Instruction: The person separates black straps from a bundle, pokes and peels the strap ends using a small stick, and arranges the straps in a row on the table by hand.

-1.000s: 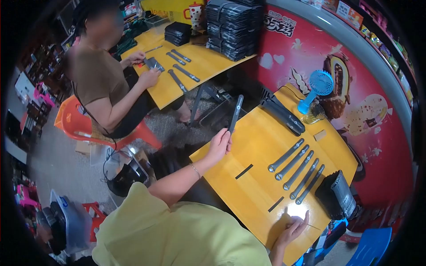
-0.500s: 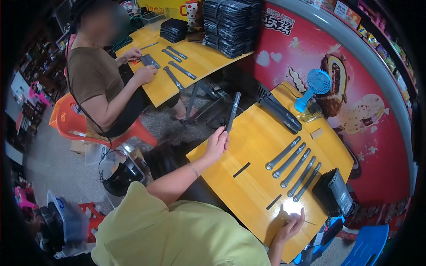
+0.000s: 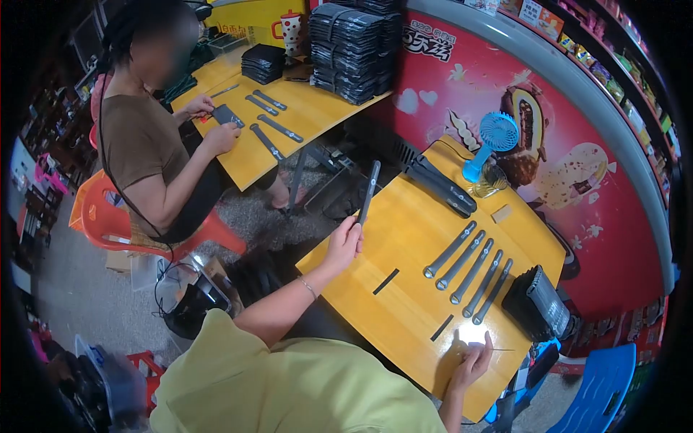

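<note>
Five dark grey straps (image 3: 472, 270) lie side by side on the near yellow table (image 3: 415, 310), right of its middle; a sixth strap (image 3: 369, 191) is held up in the wearer's left hand (image 3: 345, 245). That hand is closed around the strap's lower end, the rest pointing away above the table's left edge. The right hand (image 3: 469, 366), at the table's near end, has its fingers part bent and pinches one thin rod (image 3: 503, 350).

Two short black strips (image 3: 386, 282) lie left of the row. Beyond it are one bundle of dark straps (image 3: 442, 186), one small tan block (image 3: 501, 213) and one blue fan (image 3: 498, 132); to its right sits one pile of black packets (image 3: 538, 303).

At the far left, a seated person (image 3: 141, 119) holds a dark flat piece (image 3: 228, 116) at a second yellow table (image 3: 238, 159), which bears four straps (image 3: 280, 128), two black stacks (image 3: 346, 54) and one spotted mug (image 3: 291, 35). A red panel (image 3: 426, 86) with ice-cream pictures stands at the far right.
</note>
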The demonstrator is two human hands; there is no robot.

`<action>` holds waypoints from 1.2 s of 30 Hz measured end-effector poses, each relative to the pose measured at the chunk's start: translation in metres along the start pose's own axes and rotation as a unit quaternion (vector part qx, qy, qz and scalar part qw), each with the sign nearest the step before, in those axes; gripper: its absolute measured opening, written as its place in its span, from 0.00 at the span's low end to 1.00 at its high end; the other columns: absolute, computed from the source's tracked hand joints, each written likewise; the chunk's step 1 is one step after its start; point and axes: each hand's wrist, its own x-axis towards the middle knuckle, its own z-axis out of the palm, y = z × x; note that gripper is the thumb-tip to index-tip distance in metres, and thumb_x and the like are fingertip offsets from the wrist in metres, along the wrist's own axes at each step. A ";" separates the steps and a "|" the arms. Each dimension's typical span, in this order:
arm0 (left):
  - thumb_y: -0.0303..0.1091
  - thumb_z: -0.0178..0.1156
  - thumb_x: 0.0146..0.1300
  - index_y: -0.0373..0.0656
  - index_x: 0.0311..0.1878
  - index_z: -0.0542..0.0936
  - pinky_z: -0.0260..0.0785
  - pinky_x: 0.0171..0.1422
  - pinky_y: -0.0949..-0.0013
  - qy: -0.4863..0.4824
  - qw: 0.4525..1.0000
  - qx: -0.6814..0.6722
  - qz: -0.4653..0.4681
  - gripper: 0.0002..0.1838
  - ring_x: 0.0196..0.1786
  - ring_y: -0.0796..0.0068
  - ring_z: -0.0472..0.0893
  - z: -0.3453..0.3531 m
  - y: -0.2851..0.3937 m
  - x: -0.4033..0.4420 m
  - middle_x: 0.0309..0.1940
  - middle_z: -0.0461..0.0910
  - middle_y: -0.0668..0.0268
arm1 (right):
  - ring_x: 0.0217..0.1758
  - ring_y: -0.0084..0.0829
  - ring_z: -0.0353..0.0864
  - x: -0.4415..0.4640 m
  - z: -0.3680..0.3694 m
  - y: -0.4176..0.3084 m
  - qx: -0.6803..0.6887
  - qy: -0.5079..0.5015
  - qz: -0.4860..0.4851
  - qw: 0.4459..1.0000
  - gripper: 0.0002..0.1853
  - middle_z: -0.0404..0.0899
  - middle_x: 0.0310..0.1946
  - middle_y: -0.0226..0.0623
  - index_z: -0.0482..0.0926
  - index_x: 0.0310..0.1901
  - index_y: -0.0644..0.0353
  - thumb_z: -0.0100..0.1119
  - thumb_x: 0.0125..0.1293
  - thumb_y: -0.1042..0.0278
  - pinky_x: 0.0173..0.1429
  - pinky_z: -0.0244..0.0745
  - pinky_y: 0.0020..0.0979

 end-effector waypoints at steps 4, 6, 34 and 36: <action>0.35 0.42 0.70 0.42 0.50 0.73 0.60 0.20 0.81 0.014 1.000 0.002 0.001 0.13 0.19 0.86 0.68 0.000 -0.019 0.004 0.23 0.68 0.73 | 0.23 0.16 0.60 0.001 -0.004 0.012 0.016 -0.017 -0.041 0.999 0.20 0.66 0.21 0.26 0.66 0.61 0.64 0.42 0.68 0.73 0.26 0.55 0.18; 0.37 0.42 0.71 0.43 0.49 0.73 0.59 0.20 0.80 0.034 0.996 -0.083 -0.001 0.13 0.19 0.85 0.67 -0.002 -0.021 0.007 0.23 0.68 0.73 | 0.22 0.17 0.59 0.002 -0.003 0.015 0.011 -0.014 -0.033 0.999 0.21 0.64 0.20 0.25 0.65 0.62 0.65 0.43 0.68 0.72 0.25 0.55 0.19; 0.38 0.41 0.72 0.37 0.55 0.59 0.71 0.30 0.76 -0.116 0.972 -0.198 0.047 0.16 0.27 0.79 0.78 0.041 0.067 -0.063 0.28 0.72 0.65 | 0.23 0.15 0.58 -0.005 0.019 -0.042 -0.050 0.013 0.017 0.999 0.19 0.64 0.24 0.25 0.66 0.60 0.63 0.41 0.68 0.75 0.26 0.53 0.17; 0.38 0.40 0.72 0.37 0.56 0.58 0.71 0.29 0.76 -0.129 0.970 -0.184 0.091 0.16 0.26 0.79 0.78 0.036 0.079 -0.075 0.27 0.72 0.65 | 0.23 0.15 0.58 -0.006 0.030 -0.050 -0.040 -0.004 -0.026 0.999 0.19 0.65 0.24 0.26 0.67 0.59 0.63 0.42 0.67 0.75 0.26 0.54 0.17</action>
